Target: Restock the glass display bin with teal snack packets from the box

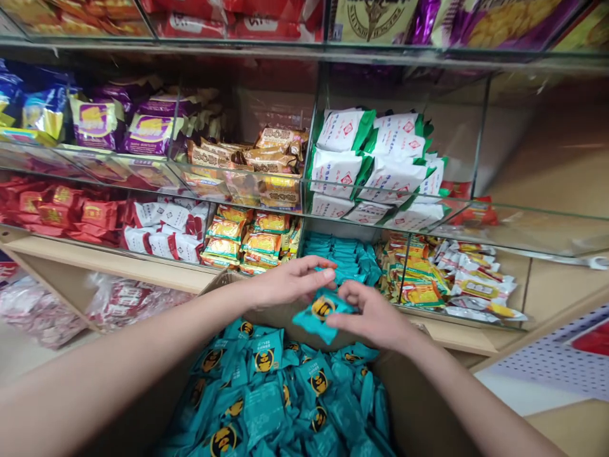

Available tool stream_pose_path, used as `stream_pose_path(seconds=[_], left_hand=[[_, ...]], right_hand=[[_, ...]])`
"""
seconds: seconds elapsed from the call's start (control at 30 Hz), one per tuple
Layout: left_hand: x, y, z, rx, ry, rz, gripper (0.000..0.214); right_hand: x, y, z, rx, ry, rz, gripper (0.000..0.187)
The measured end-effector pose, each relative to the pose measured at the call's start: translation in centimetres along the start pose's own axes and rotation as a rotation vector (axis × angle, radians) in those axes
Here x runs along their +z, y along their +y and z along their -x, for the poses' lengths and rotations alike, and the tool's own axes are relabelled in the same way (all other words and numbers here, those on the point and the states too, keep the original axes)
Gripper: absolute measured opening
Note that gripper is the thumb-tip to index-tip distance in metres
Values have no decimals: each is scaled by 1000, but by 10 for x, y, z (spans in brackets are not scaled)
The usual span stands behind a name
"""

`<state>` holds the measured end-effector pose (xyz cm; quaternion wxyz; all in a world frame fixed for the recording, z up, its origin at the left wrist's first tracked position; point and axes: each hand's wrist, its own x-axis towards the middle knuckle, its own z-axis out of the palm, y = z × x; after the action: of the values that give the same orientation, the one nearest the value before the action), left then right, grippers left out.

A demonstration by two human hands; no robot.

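Pinched in my right hand (378, 311) is a small teal snack packet (320, 315) with a round black-and-yellow emblem, held above an open cardboard box. My left hand (292, 279) is just above and left of that packet, fingers stretched forward, with no object visible in it; its fingertips partly cover the shelf front. Many matching teal packets (266, 387) fill the cardboard box (404, 387) below my hands. Straight ahead, a shelf compartment holds a stack of teal packets (340, 247), its lower part hidden behind my hands.
Clear dividers split the shelves. Beside the teal stack lie orange-yellow packets (264, 244) and silver-white packets (480, 279). White-and-green packets (342, 168) are stacked above. The wooden shelf edge (114, 257) runs behind the box. Bagged goods (128, 298) lie underneath at left.
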<state>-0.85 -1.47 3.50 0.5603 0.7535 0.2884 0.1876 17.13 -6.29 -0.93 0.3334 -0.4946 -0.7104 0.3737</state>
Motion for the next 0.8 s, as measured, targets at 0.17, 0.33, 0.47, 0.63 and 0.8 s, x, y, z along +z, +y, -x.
stream_pose_path(seconds=[0.17, 0.33, 0.47, 0.63, 0.8], left_hand=[[9, -12, -4, -92, 19, 176, 54], [11, -16, -7, -146, 29, 212, 48], [10, -15, -6, -172, 15, 114, 44], [16, -13, -2, -122, -12, -99, 29], [20, -12, -4, -197, -43, 33, 35]], right_hand=[[-3, 2, -7, 83, 190, -446, 35], [-2, 11, -8, 22, 303, -398, 34], [-2, 14, -7, -59, 334, -191, 28], [0, 14, -6, -125, 325, -20, 27], [3, 13, -5, -71, 434, 100, 30]])
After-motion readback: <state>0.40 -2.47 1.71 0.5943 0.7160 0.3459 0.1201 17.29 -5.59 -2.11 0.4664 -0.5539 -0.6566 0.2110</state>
